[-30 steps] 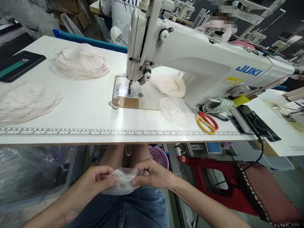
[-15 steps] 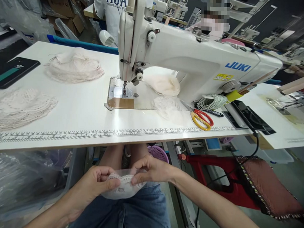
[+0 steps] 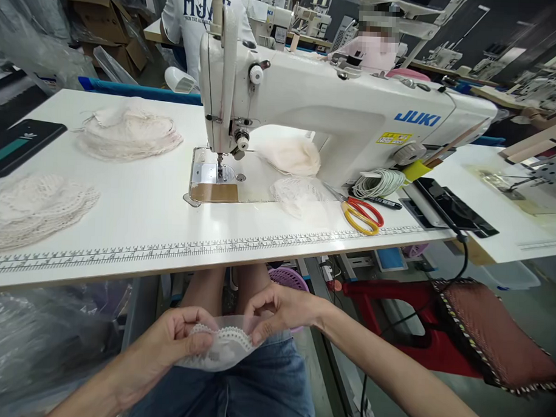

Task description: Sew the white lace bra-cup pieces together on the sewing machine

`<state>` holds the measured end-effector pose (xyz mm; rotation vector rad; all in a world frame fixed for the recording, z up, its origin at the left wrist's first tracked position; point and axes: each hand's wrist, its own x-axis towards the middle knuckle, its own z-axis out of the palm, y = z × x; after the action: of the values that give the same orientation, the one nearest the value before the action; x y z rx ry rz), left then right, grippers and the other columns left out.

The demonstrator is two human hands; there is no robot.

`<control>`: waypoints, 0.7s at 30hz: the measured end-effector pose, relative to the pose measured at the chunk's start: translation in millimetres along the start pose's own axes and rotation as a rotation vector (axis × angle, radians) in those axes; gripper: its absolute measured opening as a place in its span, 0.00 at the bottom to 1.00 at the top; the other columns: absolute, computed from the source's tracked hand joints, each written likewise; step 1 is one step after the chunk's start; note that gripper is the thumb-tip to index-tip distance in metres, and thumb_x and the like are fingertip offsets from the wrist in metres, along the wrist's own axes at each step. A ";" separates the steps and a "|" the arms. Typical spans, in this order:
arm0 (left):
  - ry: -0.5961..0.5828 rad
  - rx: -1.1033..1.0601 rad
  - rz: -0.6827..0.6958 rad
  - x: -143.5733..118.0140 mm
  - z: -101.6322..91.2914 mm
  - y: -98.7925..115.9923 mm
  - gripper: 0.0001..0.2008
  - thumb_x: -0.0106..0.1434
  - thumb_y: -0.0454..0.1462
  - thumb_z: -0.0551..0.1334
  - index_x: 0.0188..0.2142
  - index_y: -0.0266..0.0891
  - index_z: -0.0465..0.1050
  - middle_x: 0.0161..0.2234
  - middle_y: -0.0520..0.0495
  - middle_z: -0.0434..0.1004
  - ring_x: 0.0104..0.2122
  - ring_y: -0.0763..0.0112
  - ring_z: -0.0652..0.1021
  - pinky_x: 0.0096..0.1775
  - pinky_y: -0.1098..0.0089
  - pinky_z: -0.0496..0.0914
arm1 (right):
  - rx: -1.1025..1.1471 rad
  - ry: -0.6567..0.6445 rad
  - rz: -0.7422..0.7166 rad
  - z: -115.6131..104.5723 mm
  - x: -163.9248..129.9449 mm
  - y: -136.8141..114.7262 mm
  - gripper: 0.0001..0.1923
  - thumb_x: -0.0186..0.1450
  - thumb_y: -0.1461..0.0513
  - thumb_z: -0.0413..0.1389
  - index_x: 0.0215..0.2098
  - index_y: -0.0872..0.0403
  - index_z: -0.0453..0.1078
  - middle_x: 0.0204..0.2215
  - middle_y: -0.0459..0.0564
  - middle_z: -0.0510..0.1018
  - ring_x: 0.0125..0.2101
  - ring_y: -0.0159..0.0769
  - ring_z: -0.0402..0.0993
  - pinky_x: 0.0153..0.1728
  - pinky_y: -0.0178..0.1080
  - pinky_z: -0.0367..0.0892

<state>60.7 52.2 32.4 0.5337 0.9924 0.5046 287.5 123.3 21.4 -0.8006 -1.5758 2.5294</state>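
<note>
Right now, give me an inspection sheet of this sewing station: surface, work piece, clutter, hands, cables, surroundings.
Surface: white table with a printed ruler along its front edge, carrying a white JUKI sewing machine.
Job's things: small white lace-edged fabric piece, held over the lap below the table edge.
Clutter: stacks of lace pieces, red-and-yellow scissors, dark phone.
Grippers: left hand and right hand both pinch the fabric's lace edge.
Cables: coiled white cord; black cable hanging off the table.
Surroundings: other people at machines behind; red stool.
</note>
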 end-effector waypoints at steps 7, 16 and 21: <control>0.059 0.168 0.036 0.1 6.5 2.4 0.15 0.54 0.45 0.67 0.34 0.37 0.72 0.26 0.51 0.78 0.25 0.75 0.72 0.28 0.76 0.60 | -0.224 0.198 -0.093 19.0 11.6 7.5 0.19 0.50 0.53 0.65 0.33 0.58 0.72 0.23 0.42 0.70 0.25 0.26 0.63 0.25 0.28 0.59; 0.161 0.308 0.148 -0.1 1.7 -8.5 0.14 0.51 0.37 0.67 0.37 0.35 0.71 0.33 0.47 0.77 0.33 0.68 0.74 0.36 0.72 0.65 | -0.132 0.247 -0.013 15.7 7.3 6.3 0.15 0.51 0.55 0.65 0.24 0.59 0.69 0.18 0.40 0.65 0.20 0.23 0.56 0.21 0.28 0.53; 0.202 0.358 0.189 -5.8 0.5 -8.5 0.15 0.51 0.36 0.66 0.39 0.36 0.72 0.35 0.46 0.76 0.35 0.66 0.73 0.39 0.70 0.66 | -0.084 0.292 -0.010 18.8 8.3 2.5 0.18 0.47 0.54 0.67 0.22 0.59 0.68 0.17 0.39 0.65 0.19 0.23 0.54 0.21 0.28 0.51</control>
<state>59.8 42.0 30.9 0.9167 1.2419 0.5592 272.4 109.2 22.5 -1.1094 -1.5888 2.2256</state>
